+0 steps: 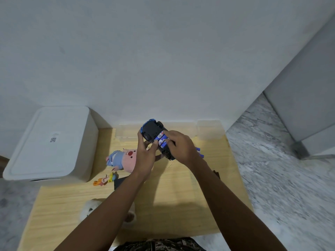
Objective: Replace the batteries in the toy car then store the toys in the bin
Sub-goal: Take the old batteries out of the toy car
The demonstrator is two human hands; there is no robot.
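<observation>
while the car [153, 134] is belly-up in your hands above the surface [174, 189], finish seating the cells before anything else. your left hand [145, 153] grips the car's front end, fingers curled round the body. your right hand [181, 147] is over the rear, fingers [167, 141] pinched down on the batteries [160, 139] in the open bay. looks like you also have spare cells [199, 152] tucked at the heel of that hand; can't tell if they're old or new, so keep them separate.

tips for this step:
- check polarity against the bay marks, i can't read them from here.
- push each cell against the spring end first, then drop the flat end in.
- keep the left grip firm so the car doesn't twist under the push.
- the dark flat piece [120, 182] on the surface near the small figure [105, 179] may be the bay cover, not sure. refit it before you flip the car.

bin [49, 144] sits left of the surface, lid on, so that has to come off. pig plush [123, 158], figure and the white plush [90, 209] near you are on the surface, not yet stored. clear tubs [208, 131] stand at the far edge.
</observation>
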